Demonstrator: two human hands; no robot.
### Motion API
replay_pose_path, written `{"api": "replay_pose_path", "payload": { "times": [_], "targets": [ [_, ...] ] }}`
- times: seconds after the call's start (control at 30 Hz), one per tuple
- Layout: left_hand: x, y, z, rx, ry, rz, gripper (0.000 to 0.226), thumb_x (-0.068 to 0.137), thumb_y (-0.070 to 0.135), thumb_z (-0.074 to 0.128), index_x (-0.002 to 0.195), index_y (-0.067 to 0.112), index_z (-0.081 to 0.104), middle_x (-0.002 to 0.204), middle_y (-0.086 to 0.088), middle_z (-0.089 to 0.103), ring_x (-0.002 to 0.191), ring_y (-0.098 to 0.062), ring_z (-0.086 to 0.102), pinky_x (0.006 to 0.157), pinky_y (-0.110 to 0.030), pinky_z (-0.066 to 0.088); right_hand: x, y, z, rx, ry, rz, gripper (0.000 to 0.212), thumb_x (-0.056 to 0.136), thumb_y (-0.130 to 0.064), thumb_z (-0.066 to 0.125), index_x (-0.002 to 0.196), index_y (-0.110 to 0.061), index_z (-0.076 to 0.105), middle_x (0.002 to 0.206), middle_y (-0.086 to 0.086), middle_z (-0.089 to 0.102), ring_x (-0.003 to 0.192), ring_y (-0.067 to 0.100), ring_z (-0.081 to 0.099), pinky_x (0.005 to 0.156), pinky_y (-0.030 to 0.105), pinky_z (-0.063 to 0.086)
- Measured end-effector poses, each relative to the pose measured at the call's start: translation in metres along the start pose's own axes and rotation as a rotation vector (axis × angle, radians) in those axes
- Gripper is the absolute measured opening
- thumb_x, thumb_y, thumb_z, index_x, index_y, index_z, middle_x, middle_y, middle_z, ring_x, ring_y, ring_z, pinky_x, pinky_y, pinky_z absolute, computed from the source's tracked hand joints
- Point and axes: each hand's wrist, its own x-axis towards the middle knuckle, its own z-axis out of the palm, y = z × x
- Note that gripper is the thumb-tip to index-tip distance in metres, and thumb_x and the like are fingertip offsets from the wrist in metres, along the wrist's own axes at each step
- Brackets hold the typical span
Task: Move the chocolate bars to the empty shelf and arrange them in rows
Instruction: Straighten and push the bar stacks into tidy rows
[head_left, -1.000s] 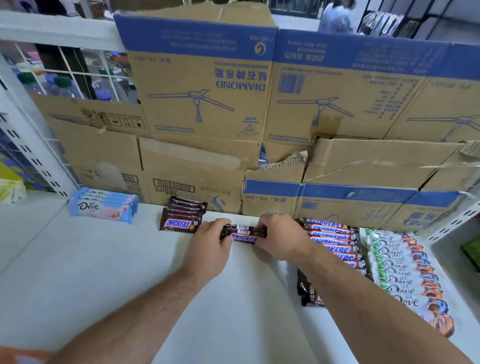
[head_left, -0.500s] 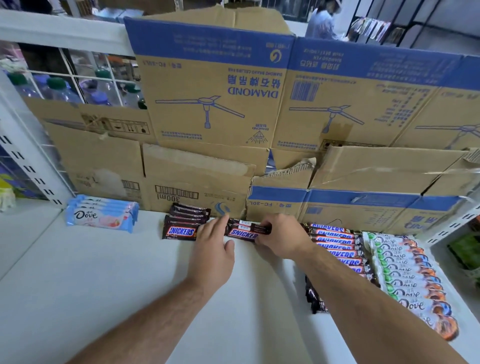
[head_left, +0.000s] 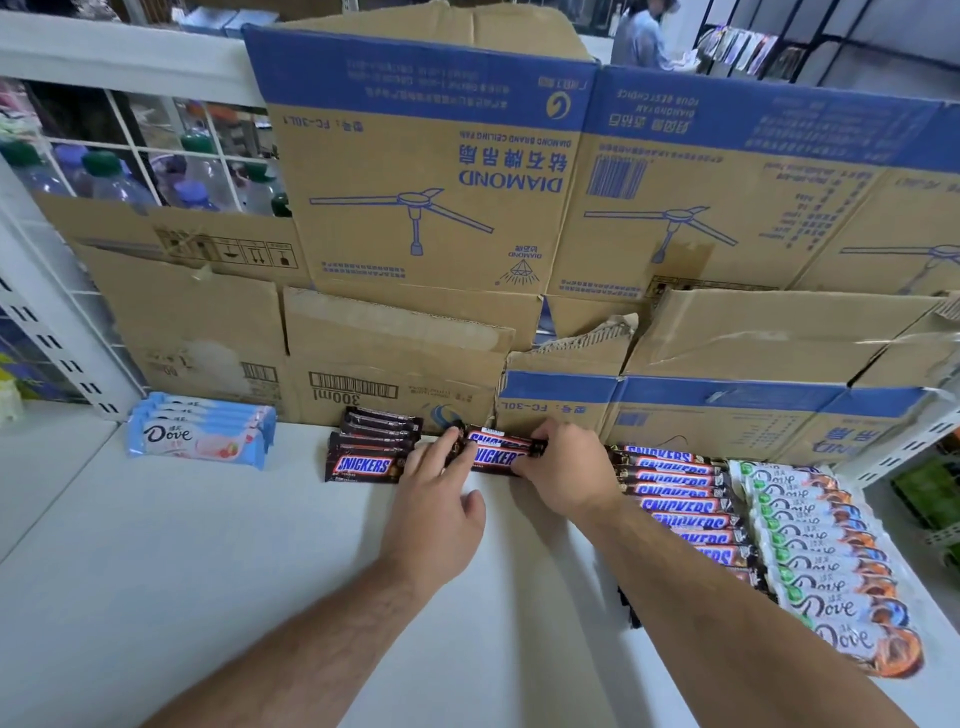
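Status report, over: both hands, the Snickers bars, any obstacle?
Left hand rests on Snickers bars. Right hand grips their right end. Bars down on shelf. No obstacle seen.

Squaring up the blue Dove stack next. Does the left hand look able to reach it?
Likely yes: the left hand rests flat on the Snickers bars, and bare shelf runs from it to the blue Dove stack.

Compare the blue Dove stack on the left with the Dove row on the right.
The blue Dove stack has light-blue wrappers; the Dove row has white wrappers with green and orange-brown. The stack holds few bars; the row holds many, running toward the front edge. Both lie overlapped on the white shelf.
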Motion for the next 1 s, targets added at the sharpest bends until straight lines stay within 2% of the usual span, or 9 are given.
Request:
{"api": "replay_pose_path", "payload": {
  "times": [0.1, 0.2, 0.33, 0.53, 0.77, 0.87, 1.0],
  "targets": [
    [-0.001, 0.001, -0.001, -0.092, -0.029, -0.063, 0.052, 0.078, 0.012, 0.059, 0.130, 0.013, 0.058, 0.149, 0.000, 0.042, 0.133, -0.015, 0.038, 0.106, -0.034, 0.040, -0.003, 0.001, 0.003, 0.005, 0.037, 0.024, 0.039, 0.076, -0.041, 0.073, 0.107, -0.019, 0.063, 0.096, 0.002, 0.070, 0.085, 0.021, 0.064, 0.069, 0.029, 0.049],
    [-0.002, 0.003, -0.004, -0.143, -0.044, -0.101, 0.048, 0.080, 0.014, 0.057, 0.128, 0.016, 0.059, 0.152, 0.007, 0.036, 0.132, -0.010, 0.043, 0.102, -0.032, 0.044, -0.003, 0.003, 0.003, 0.017, 0.029, -0.015, 0.037, 0.079, -0.037, 0.072, 0.110, -0.019, 0.063, 0.100, 0.001, 0.070, 0.088, 0.021, 0.063, 0.073, 0.030, 0.050],
    [-0.003, 0.004, -0.003, -0.123, -0.054, -0.086, 0.042, 0.079, 0.010, 0.060, 0.121, 0.013, 0.065, 0.150, -0.002, 0.040, 0.132, -0.018, 0.045, 0.102, -0.035, 0.045, -0.002, 0.003, -0.001, 0.019, -0.028, -0.133, 0.031, 0.084, -0.031, 0.070, 0.112, -0.021, 0.064, 0.101, -0.001, 0.071, 0.095, 0.020, 0.061, 0.079, 0.033, 0.051],
    [-0.002, 0.005, -0.003, -0.053, -0.071, -0.057, 0.045, 0.077, 0.011, 0.060, 0.121, 0.011, 0.065, 0.148, -0.010, 0.040, 0.130, -0.026, 0.046, 0.103, -0.040, 0.044, -0.005, 0.003, 0.005, 0.055, 0.058, -0.070, 0.029, 0.082, -0.032, 0.071, 0.104, -0.020, 0.055, 0.094, 0.000, 0.068, 0.082, 0.021, 0.062, 0.071, 0.033, 0.052],
    [-0.003, 0.008, -0.004, -0.047, -0.137, -0.066, 0.054, 0.074, 0.020, 0.060, 0.128, 0.016, 0.055, 0.155, -0.007, 0.028, 0.138, -0.026, 0.035, 0.108, -0.040, 0.038, -0.005, 0.005, 0.009, 0.005, 0.081, -0.032, 0.033, 0.080, -0.041, 0.070, 0.100, -0.024, 0.049, 0.088, -0.002, 0.067, 0.079, 0.023, 0.063, 0.065, 0.032, 0.048],
    [-0.002, 0.008, -0.006, -0.047, -0.135, -0.069, 0.052, 0.071, 0.016, 0.061, 0.123, 0.015, 0.056, 0.150, -0.005, 0.033, 0.131, -0.030, 0.040, 0.109, -0.042, 0.034, -0.004, 0.006, 0.009, 0.029, 0.078, -0.001, 0.033, 0.079, -0.042, 0.071, 0.101, -0.025, 0.052, 0.092, -0.003, 0.067, 0.081, 0.021, 0.062, 0.067, 0.031, 0.048],
    [0.000, 0.009, -0.010, -0.066, -0.121, -0.048, 0.049, 0.069, 0.013, 0.063, 0.118, 0.012, 0.058, 0.142, -0.003, 0.040, 0.130, -0.025, 0.041, 0.111, -0.037, 0.031, -0.003, 0.007, 0.009, 0.046, 0.084, 0.036, 0.032, 0.080, -0.042, 0.071, 0.103, -0.024, 0.057, 0.096, -0.002, 0.068, 0.083, 0.020, 0.062, 0.070, 0.032, 0.049]
  ]
}}
